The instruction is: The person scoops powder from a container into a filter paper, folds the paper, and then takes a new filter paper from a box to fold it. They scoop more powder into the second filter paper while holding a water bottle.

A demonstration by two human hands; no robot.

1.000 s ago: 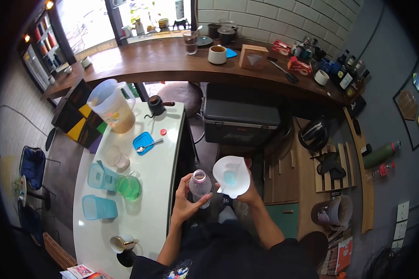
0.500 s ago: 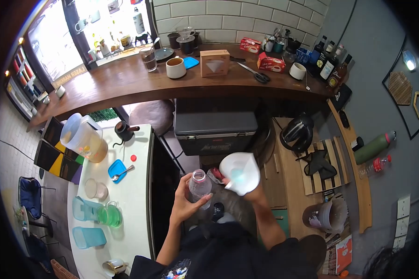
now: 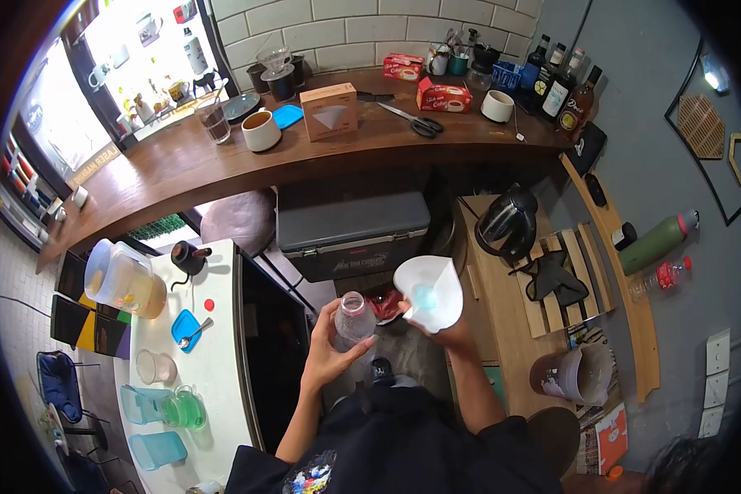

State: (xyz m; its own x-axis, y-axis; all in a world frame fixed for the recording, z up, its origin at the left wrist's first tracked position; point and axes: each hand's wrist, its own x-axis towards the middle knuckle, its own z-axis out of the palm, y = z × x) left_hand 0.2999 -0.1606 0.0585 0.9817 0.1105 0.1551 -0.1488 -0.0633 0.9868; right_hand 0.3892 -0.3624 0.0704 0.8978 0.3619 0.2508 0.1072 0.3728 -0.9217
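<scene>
My left hand (image 3: 331,346) is wrapped around a clear, uncapped plastic bottle (image 3: 356,321), held upright with its mouth facing up. To its right, my right hand (image 3: 446,334) grips a white spouted jug (image 3: 436,280) from below and the side. The jug leans toward me, its inside showing, with a pale blue patch at the bottom. A gap separates the bottle's mouth from the jug's rim. Behind them, low down, lies something red in clear wrapping (image 3: 384,305).
On the left, a white table (image 3: 214,395) carries a large plastic pitcher (image 3: 123,280), a green glass mug (image 3: 184,408) and blue containers (image 3: 158,449). Ahead stands a dark cooler box (image 3: 350,222) under a wooden counter (image 3: 305,169). A black kettle (image 3: 506,222) sits at right.
The camera view has turned to the right, so the surroundings shift left. The jug is tipped a little differently; both hands keep their holds.
</scene>
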